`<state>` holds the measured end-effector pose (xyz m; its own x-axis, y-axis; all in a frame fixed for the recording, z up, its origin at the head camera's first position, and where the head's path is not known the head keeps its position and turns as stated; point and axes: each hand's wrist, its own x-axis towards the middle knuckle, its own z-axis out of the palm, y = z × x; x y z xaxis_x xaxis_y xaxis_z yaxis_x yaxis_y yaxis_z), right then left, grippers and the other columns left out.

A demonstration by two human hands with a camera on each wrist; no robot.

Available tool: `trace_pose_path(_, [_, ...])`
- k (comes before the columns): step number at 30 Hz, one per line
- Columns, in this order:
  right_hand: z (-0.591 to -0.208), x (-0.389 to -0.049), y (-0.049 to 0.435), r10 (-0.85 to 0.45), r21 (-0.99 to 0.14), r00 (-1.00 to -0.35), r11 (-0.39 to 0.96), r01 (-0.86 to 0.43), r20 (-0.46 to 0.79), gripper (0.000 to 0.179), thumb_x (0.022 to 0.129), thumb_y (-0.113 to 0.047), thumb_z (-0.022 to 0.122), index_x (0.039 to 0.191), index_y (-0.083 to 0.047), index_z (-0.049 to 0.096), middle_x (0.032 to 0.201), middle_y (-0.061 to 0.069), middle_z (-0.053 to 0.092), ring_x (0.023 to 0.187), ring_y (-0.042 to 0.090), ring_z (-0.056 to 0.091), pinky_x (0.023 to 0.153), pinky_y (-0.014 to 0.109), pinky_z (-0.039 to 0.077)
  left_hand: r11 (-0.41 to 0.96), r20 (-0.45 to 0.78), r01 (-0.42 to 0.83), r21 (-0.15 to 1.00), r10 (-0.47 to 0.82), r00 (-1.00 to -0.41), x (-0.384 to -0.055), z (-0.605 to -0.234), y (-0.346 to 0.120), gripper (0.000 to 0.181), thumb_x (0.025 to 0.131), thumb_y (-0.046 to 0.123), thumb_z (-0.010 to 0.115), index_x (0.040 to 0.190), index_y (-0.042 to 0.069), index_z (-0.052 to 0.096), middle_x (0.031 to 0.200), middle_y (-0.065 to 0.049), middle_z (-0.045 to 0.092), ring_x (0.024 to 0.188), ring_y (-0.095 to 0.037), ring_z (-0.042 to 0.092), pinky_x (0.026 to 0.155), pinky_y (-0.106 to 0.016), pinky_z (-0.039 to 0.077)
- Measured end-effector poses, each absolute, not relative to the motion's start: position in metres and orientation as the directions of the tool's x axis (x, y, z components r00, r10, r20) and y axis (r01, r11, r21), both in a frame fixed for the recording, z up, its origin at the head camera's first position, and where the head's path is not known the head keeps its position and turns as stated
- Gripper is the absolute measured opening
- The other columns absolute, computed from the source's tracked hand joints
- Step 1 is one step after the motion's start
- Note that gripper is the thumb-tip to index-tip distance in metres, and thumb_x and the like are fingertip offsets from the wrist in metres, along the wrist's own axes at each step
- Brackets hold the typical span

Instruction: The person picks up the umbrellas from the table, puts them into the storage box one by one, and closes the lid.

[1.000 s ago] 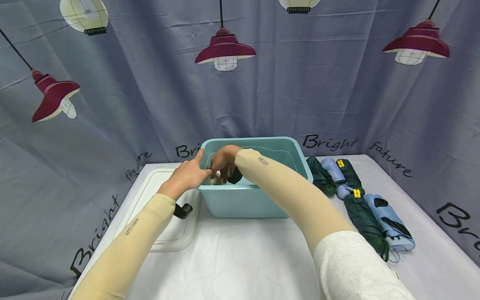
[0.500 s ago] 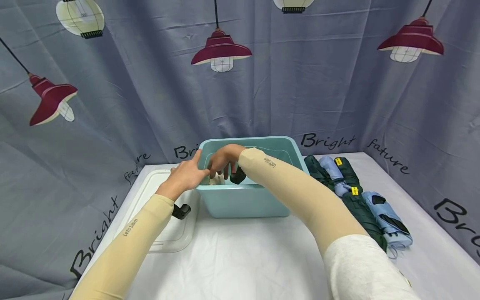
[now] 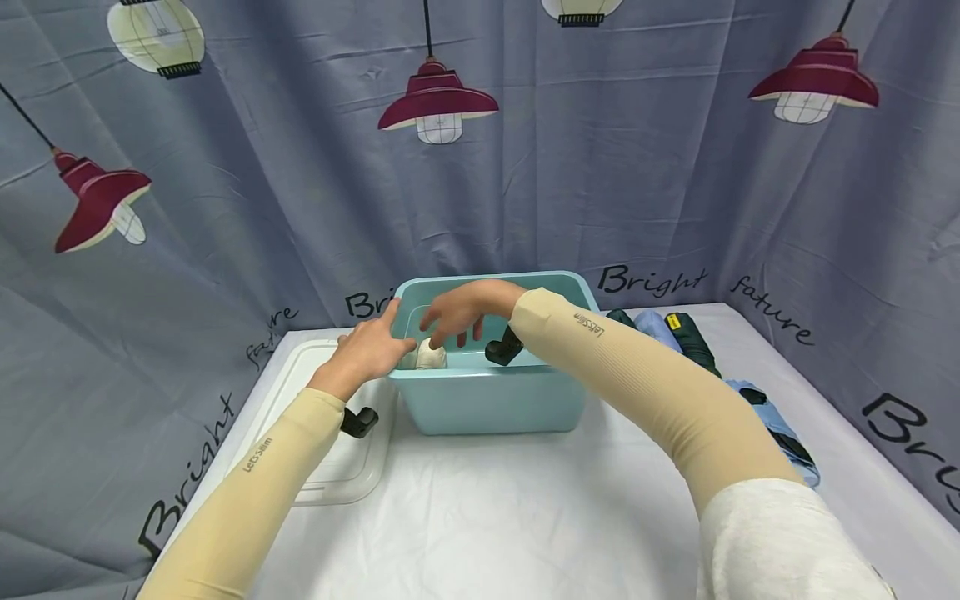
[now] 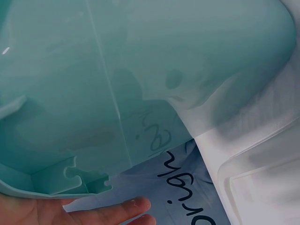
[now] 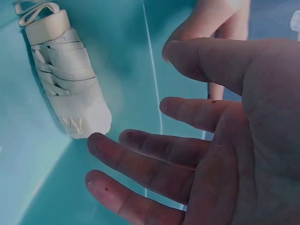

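Observation:
A teal plastic storage box (image 3: 495, 404) stands at the back middle of the table. Inside it, at the near left corner, lies a cream folded compact umbrella (image 5: 70, 75) with a wrist loop; in the head view only part of that umbrella (image 3: 431, 356) shows. My right hand (image 3: 468, 310) hovers over the box's interior, its fingers spread and holding nothing, a little apart from the umbrella. My left hand (image 3: 365, 352) rests on the box's left rim, thumb over the inner side. In the left wrist view its fingers (image 4: 112, 214) reach out straight along the outside.
A pale translucent lid (image 3: 348, 475) lies flat on the table to the left of the box. To the right are rolled bundles, among them a dark green one (image 3: 692, 342) and a light blue one (image 3: 776, 433), partly hidden by my right arm. A grey printed curtain (image 3: 300, 167) encloses the table.
My right hand has let go of the umbrella, risen and drawn back to the right, its fingers spreading. More of the umbrella shows. The left hand has stayed on the rim.

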<state>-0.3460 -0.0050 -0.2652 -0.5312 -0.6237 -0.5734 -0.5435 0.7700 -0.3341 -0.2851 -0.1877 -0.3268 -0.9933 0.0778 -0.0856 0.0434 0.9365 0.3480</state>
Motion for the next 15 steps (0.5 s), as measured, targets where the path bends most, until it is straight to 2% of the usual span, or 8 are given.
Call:
trace_pose_path(6, [-0.257, -0.336, 0.016, -0.656, -0.354, -0.535, 0.746, -0.564, -0.532, 0.062, 0.101, -0.038, 0.056, 0.158, -0.024, 0.036, 0.15, 0.005, 0.052, 0.113, 0.018, 0.065, 0.086, 0.036, 0.056, 0.94, -0.079, 0.045, 0.338, 0.076, -0.994, -0.285, -0.326, -0.187, 0.085, 0.098, 0.046, 0.051, 0.164, 0.019, 0.006, 0.156, -0.023, 0.04, 0.142, -0.044, 0.041, 0.108, -0.074, 0.024])
trace_pose_path(11, [-0.25, -0.327, 0.033, -0.688, -0.389, -0.526, 0.721, -0.573, -0.501, 0.06, 0.103, -0.034, 0.056, 0.158, -0.02, 0.036, 0.146, 0.007, 0.056, 0.113, 0.019, 0.063, 0.078, 0.031, 0.054, 0.938, -0.069, 0.047, 0.344, 0.075, -0.995, -0.284, -0.325, -0.186, 0.085, 0.097, 0.045, 0.051, 0.164, 0.018, 0.007, 0.155, -0.023, 0.042, 0.141, -0.043, 0.042, 0.108, -0.074, 0.024])
trace_pose_path(13, [-0.248, -0.323, 0.04, -0.699, -0.403, -0.522, 0.712, -0.575, -0.49, 0.06, 0.103, -0.034, 0.055, 0.158, -0.018, 0.036, 0.144, 0.007, 0.058, 0.112, 0.019, 0.063, 0.079, 0.032, 0.053, 0.938, -0.071, 0.044, 0.345, 0.073, -0.995, -0.284, -0.325, -0.186, 0.085, 0.096, 0.045, 0.051, 0.164, 0.018, 0.007, 0.155, -0.023, 0.041, 0.142, -0.044, 0.041, 0.109, -0.074, 0.024])
trace_pose_path(15, [-0.247, -0.32, 0.046, -0.708, -0.402, -0.527, 0.703, -0.587, -0.47, 0.06, 0.103, -0.034, 0.055, 0.157, -0.018, 0.037, 0.142, 0.007, 0.059, 0.112, 0.019, 0.063, 0.085, 0.033, 0.053, 0.937, -0.072, 0.041, 0.348, 0.07, -0.995, -0.284, -0.326, -0.186, 0.085, 0.096, 0.045, 0.052, 0.164, 0.018, 0.007, 0.156, -0.023, 0.041, 0.142, -0.044, 0.041, 0.109, -0.074, 0.023])
